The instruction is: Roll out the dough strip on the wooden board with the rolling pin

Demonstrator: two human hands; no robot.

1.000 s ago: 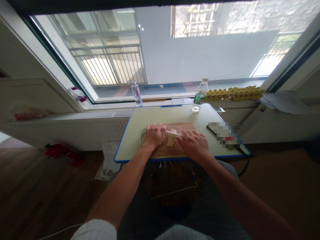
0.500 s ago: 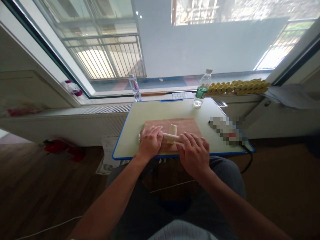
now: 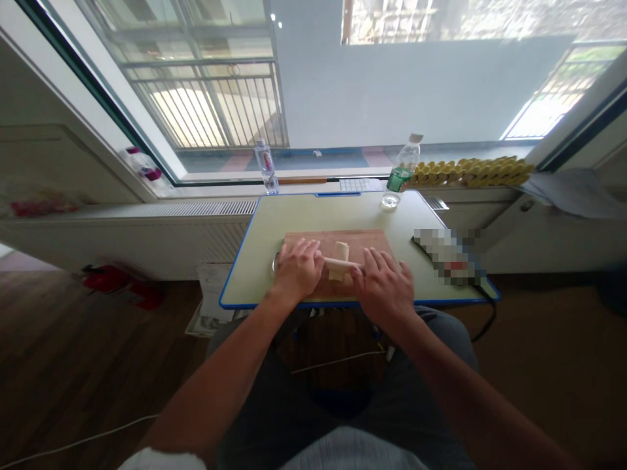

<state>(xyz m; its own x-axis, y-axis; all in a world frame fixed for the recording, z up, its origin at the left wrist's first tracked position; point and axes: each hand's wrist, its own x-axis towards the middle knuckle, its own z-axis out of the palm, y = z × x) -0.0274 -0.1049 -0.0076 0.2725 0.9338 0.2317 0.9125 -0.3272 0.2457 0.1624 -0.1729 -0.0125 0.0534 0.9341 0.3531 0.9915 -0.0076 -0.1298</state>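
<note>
A pale wooden rolling pin lies crosswise over a strip of cream-coloured dough. The dough rests on a brown wooden board, and its far and near ends show on either side of the pin. My left hand covers the pin's left end, fingers close together over it. At the other end is my right hand, laid over the pin with bent fingers. Both pin ends are hidden beneath my hands. A metal ring handle sticks out at the board's left edge.
The board lies on a small blue-edged table. A green-labelled bottle stands at its back right, and a blurred-out object with a cable lies at right. Another bottle stands by the window. A red fire extinguisher is on the floor.
Both hands and the rolling pin have shifted slightly forward over the dough. My fingers reach a little further over the pin. The view has also shifted a little.
</note>
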